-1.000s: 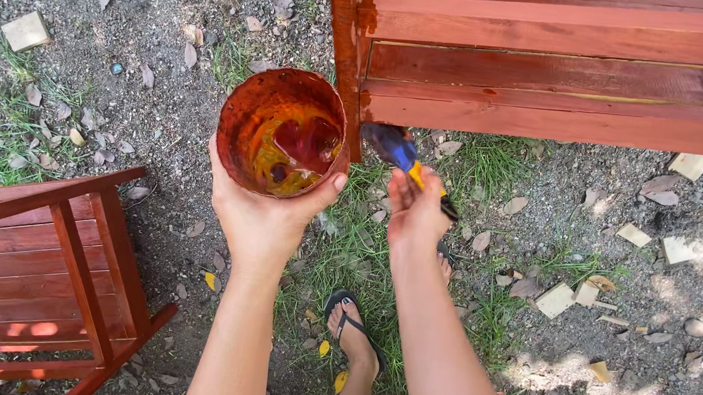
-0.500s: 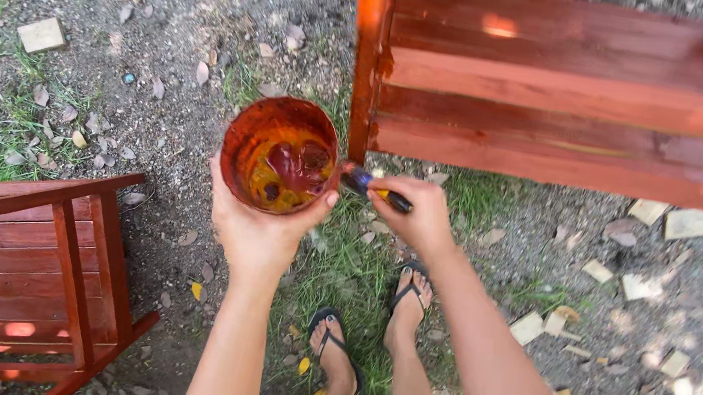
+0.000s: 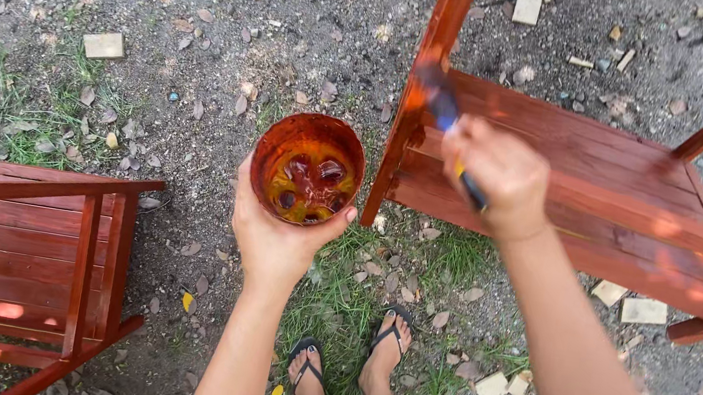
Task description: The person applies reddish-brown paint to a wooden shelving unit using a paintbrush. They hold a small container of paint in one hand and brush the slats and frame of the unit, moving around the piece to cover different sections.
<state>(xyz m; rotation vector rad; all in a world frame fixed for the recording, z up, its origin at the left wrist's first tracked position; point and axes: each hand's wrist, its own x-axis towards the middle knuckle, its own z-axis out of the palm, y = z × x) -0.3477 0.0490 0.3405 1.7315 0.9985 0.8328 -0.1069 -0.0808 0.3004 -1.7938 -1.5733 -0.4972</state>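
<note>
A paintbrush [image 3: 446,123] with a blue and yellow handle is being held in the right hand [image 3: 494,174], its fingers being wrapped tightly round the handle, and its dark bristle end is being pressed against the upright leg [image 3: 431,70] of a red-brown wooden frame [image 3: 595,183]. The brush is blurred, so the exact spot of contact cannot be told, though it is lying at the leg just above the frame's slatted shelf. A round cup [image 3: 308,168], stained orange-red inside and carrying a shallow pool of dark stain at its bottom, is being cradled from below by the left hand [image 3: 276,237], the fingers being curled up round its wall and the thumb being laid at the rim. The cup is being kept upright, just beside the leg and between the two arms. The step in hand is judged to be the coating of the leg with stain. The next move would seem to call for even strokes along the grain and for the cup being held level and close for reloading. A second wooden piece [image 3: 11,239] of the same colour is standing at the lower left, well apart. Two feet in dark sandals [image 3: 345,364] are being planted on a patch of grass, with gravel ground [image 3: 214,0] and scattered pale wood offcuts [image 3: 103,45] lying all round
</note>
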